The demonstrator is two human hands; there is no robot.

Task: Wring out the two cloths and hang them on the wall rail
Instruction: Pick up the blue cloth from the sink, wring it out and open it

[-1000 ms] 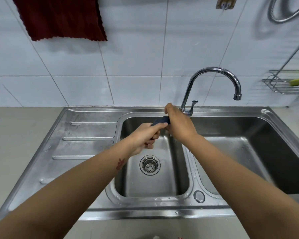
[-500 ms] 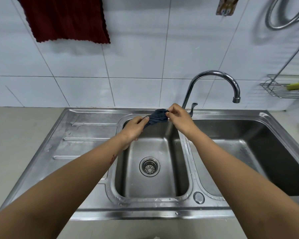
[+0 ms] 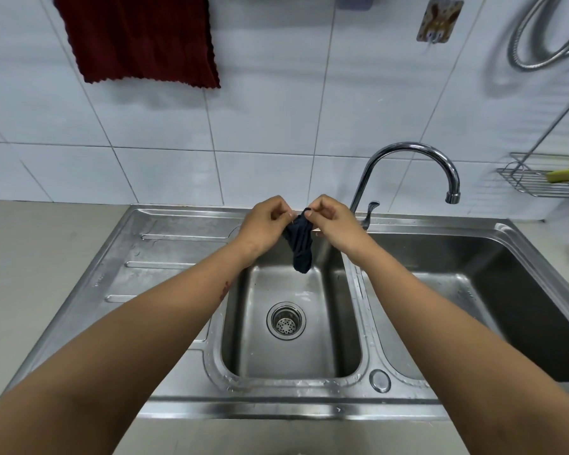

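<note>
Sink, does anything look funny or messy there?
Nothing stands out. The sink has only water drops along its rim. The dark blue cloth hangs crumpled because the left hand and right hand pinch its top edge over the basin. The red cloth hangs on the wall.

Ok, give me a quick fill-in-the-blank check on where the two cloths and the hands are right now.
1. Both hands, left hand and right hand, pinch the top of the ____ cloth.
2. That cloth hangs over the ____ basin of the sink.
3. The red cloth already hangs on the ____.
4. No water runs from the ____.

Missing words: dark blue; left; wall; tap
</note>
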